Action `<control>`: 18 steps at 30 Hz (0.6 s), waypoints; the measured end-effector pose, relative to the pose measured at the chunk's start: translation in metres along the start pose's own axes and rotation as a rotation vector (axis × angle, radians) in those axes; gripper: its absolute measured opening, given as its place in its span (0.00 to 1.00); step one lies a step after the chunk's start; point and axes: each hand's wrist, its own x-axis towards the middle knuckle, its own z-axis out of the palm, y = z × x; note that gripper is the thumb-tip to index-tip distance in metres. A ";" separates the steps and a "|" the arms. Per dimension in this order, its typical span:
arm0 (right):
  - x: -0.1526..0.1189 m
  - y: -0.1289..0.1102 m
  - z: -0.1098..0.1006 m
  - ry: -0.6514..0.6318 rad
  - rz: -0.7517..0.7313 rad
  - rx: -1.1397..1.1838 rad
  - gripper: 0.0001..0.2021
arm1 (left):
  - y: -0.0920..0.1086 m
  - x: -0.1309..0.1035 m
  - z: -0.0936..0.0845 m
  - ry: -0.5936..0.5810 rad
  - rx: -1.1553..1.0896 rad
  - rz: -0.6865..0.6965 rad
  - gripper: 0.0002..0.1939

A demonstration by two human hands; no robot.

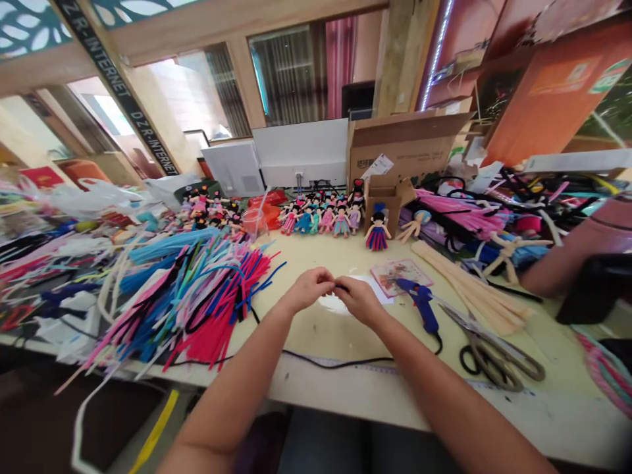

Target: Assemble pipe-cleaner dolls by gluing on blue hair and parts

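Both hands meet over the middle of the table. My left hand (315,287) has thumb and fingers pinched together, and what lies between them is hidden. My right hand (359,297) pinches a small dark piece (340,286), too small to name, whose end points toward the left fingertips. Right of the hands lie a patterned pink card (399,276) and a blue hot glue gun (422,308) with a black cord. Two pairs of scissors (498,352) lie farther right. Beyond the hands, a doll (378,232) in a blue and red skirt leans against a small cardboard box (384,201).
A big heap of coloured pipe cleaners (197,283) covers the table's left. Beige pipe cleaners (474,289) lie at right, near a pink pile (464,214). Several small dolls (320,216) stand at the back. A black cable (330,364) runs along the front edge.
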 end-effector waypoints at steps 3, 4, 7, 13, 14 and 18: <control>-0.002 0.021 -0.001 0.040 0.089 0.009 0.10 | -0.010 0.022 0.011 0.031 -0.048 -0.022 0.06; -0.002 0.028 -0.001 0.057 0.108 -0.002 0.10 | -0.013 0.026 0.013 0.048 -0.054 -0.043 0.08; -0.001 0.043 -0.005 0.118 0.140 -0.079 0.10 | -0.026 0.035 0.013 0.125 -0.075 -0.080 0.16; -0.002 0.050 -0.004 0.104 0.164 -0.312 0.12 | -0.043 0.034 0.015 0.180 0.234 0.148 0.13; -0.003 0.049 -0.002 0.092 0.158 -0.343 0.13 | -0.043 0.032 0.016 0.177 0.330 0.188 0.12; -0.006 0.044 0.003 0.089 0.121 -0.401 0.12 | -0.040 0.026 0.022 0.129 0.649 0.231 0.08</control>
